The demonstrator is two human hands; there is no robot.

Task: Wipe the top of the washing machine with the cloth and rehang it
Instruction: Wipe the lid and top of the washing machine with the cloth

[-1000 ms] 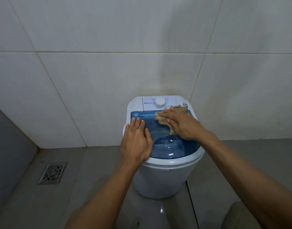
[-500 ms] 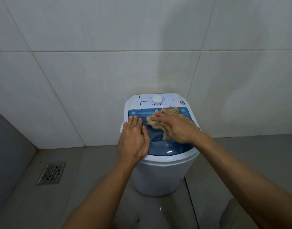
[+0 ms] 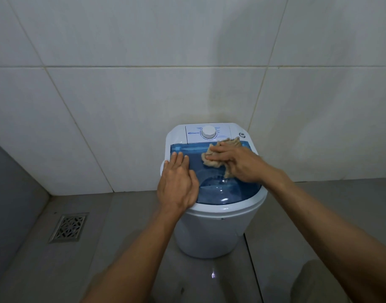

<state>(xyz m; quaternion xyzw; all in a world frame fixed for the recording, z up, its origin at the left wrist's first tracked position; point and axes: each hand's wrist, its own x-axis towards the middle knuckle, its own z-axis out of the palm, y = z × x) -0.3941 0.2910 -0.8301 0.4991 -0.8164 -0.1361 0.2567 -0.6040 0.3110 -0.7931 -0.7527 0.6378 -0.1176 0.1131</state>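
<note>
Since the earlier frames, the right hand (image 3: pixel 238 162) has pushed the crumpled beige cloth (image 3: pixel 213 158) left and then back toward the white dial (image 3: pixel 208 132), near the centre of the frame. Its fingers lie nearly straight, pressing the cloth onto the translucent blue plastic lid (image 3: pixel 220 189) of the small white washing machine (image 3: pixel 211 232). The left hand (image 3: pixel 176 184) rests flat on the lid's left edge, holding nothing. Wiping seems to be in progress; rehanging is not yet done.
</note>
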